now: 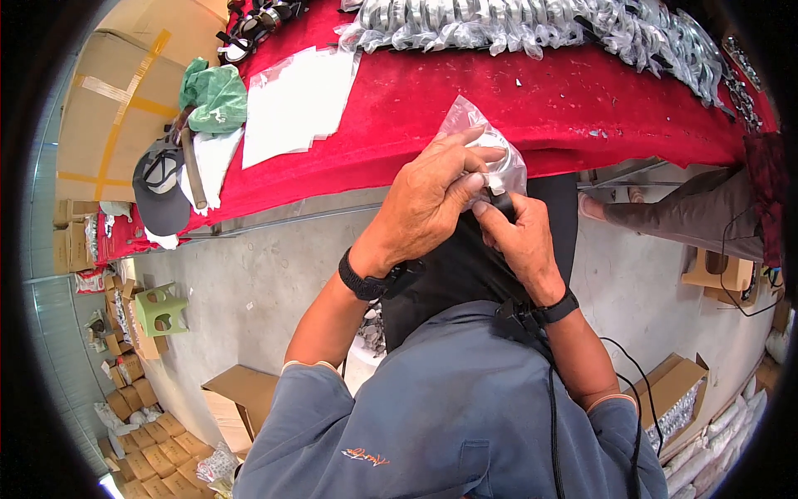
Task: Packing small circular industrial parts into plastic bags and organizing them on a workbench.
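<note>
A clear plastic bag [462, 116] is between my hands at the near edge of the red-covered table. Inside it shows something pale or shiny and rounded, whose kind I cannot make out. My left hand [431, 198] is closed on the bag, thumb and fingers pinched together near its mouth. My right hand [524, 241] is closed on a small black piece [501, 201] at the bag's lower end, with the thumb along it. My fingers hide how the black piece joins what is in the bag. Both hands are nearly touching.
Bagged shiny metal parts [490, 25] line the table's [416, 91] far side. Flat clear bags [295, 104] lie to the left, near a green bag [214, 96], a wooden-handled tool [193, 170] and a cap [162, 191]. Another person's leg [682, 216] is at right; cartons [677, 391] stand on the floor.
</note>
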A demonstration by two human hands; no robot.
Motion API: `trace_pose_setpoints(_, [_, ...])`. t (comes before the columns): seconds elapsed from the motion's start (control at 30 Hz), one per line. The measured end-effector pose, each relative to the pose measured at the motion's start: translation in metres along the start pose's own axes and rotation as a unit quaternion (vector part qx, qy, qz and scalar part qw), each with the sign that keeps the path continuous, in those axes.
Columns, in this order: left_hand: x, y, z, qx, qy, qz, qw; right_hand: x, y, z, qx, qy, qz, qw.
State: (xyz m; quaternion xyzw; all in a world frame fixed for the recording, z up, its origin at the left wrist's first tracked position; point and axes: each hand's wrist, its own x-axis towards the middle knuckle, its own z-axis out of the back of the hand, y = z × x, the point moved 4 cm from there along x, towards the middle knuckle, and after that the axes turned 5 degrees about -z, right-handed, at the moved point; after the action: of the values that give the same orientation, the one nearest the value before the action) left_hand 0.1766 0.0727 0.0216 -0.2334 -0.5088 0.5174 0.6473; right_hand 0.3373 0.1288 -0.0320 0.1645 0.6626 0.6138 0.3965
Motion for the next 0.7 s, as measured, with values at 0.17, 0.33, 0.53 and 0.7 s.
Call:
trace_pose_setpoints(0.17, [-0.005,-0.005,-0.010,0.064,0.007,-0.031,0.997,0.004,-0.002,-0.005,-0.050,-0.014,0.018,0.998])
trace_pose_setpoints(0.33, [-0.015,-0.025,-0.020,0.151,-0.025,-0.104,0.983,0.009,0.000,0.000,-0.042,-0.072,0.110,0.990])
trace_pose_setpoints(0.53, [-0.059,0.010,-0.007,-0.008,-0.311,0.046,0.949,0.008,0.011,-0.007,-0.030,-0.069,0.162,0.984])
trace_pose_setpoints(0.7, [-0.046,0.021,-0.017,-0.335,-0.279,0.178,0.882,0.011,0.019,-0.029,-0.010,-0.009,0.166,0.986])
